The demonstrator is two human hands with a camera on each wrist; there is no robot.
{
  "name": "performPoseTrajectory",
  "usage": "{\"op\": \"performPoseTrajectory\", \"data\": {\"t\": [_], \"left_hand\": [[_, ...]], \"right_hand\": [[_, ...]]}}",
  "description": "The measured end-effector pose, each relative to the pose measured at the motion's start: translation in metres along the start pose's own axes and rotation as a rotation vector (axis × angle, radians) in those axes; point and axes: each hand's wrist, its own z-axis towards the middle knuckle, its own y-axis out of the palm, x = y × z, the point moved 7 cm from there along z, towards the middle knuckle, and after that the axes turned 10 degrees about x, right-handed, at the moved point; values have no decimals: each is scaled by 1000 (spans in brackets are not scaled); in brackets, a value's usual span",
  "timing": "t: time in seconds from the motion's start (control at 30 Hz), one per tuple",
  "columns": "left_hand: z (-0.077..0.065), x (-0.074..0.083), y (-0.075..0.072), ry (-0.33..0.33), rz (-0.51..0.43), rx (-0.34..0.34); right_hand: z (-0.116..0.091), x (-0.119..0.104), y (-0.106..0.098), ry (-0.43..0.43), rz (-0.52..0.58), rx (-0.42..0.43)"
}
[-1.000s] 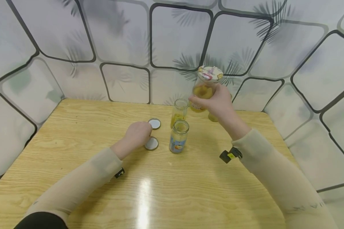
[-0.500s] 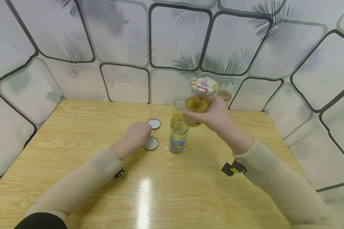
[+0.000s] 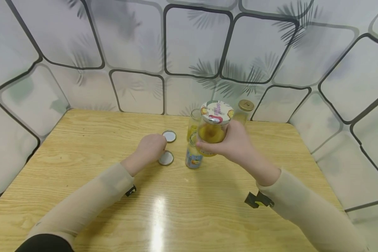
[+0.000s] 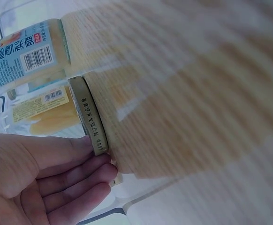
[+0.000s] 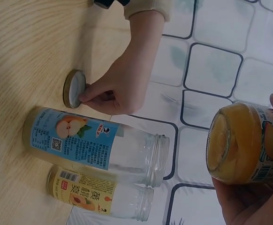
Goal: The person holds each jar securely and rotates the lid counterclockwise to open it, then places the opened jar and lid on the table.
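My right hand (image 3: 233, 138) grips a closed glass jar of yellow fruit (image 3: 211, 133) with a patterned lid, held up off the table; its base shows in the right wrist view. Below and beside it stand two uncapped glass jars, a blue-labelled jar (image 5: 73, 136) and a yellow-labelled jar (image 5: 82, 191). In the head view the held jar partly covers both. To their left, the nearer jar lid (image 3: 166, 158) lies inner side up on the table. My left hand (image 3: 149, 148) pinches its rim between thumb and fingers (image 4: 99, 176). A second lid (image 3: 169, 136) lies just behind.
Behind my right hand stands another jar with a gold lid (image 3: 245, 105), partly hidden. The wooden table (image 3: 91, 140) ends at a patterned wall covering (image 3: 138, 91) on the back and sides.
My right hand has brought the fruit jar down, nearer to me and slightly left, now in front of the open jars. The gold-lidded jar has come into sight. My left hand stays put.
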Motion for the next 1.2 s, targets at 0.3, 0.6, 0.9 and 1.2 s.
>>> {"op": "performPoseTrajectory", "data": {"t": [0.3,0.6,0.9,1.2], "left_hand": [[-1,0,0,2,-3,19],[-1,0,-2,3,-4,31],[-2,1,-2,9,-6,44],[-2,0,-1,-1,-13,21]], "right_hand": [[-16,4,10,-17,17,-30],[-26,10,18,-28,71,-19],[-35,27,27,-17,77,-38],[-43,39,35,2,96,-53]]}}
